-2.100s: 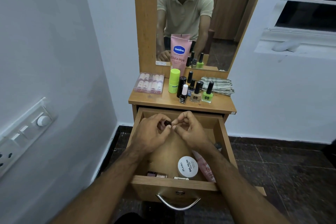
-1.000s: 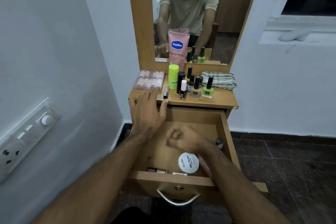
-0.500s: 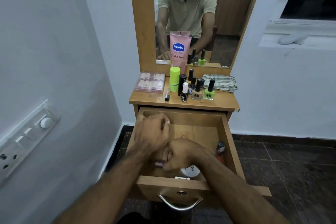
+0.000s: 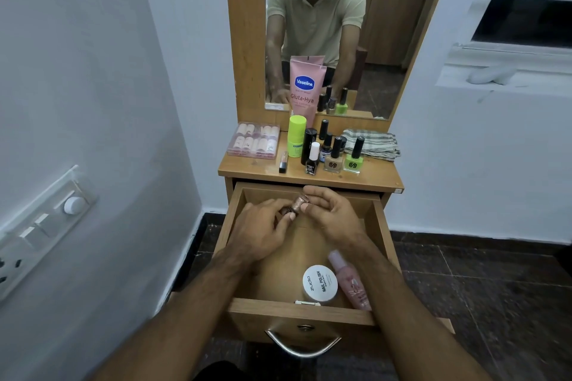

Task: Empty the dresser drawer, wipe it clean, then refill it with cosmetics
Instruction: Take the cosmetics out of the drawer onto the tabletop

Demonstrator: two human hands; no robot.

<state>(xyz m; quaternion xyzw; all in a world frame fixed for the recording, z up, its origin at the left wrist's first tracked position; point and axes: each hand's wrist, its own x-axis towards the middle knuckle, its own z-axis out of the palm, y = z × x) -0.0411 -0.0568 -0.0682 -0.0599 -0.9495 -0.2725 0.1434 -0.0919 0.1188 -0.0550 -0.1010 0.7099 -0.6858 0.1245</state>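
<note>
Presently I hold both hands over the open drawer, at its far end. My left hand and right hand meet on a small glittery copper nail polish bottle: the left fingers curl round its dark cap end, the right fingers pinch its body. The bottle lies tilted between them, clear of the drawer floor.

Nearer me than the fingers, against the drawer front, sit a white round jar labelled nail polish and, just right of it, a pink spray bottle lying on its side under my right forearm. A small pale item at the front edge is too hidden to name.

Beyond the fingers, the counter carries a clear box of small bottles to the left, a green-capped tube, a small dark lipstick, a cluster of upright nail polishes including a green nail polish, a pink lotion tube leaning on the mirror, and a folded striped cloth to the right. My forearms cover part of the drawer floor.
</note>
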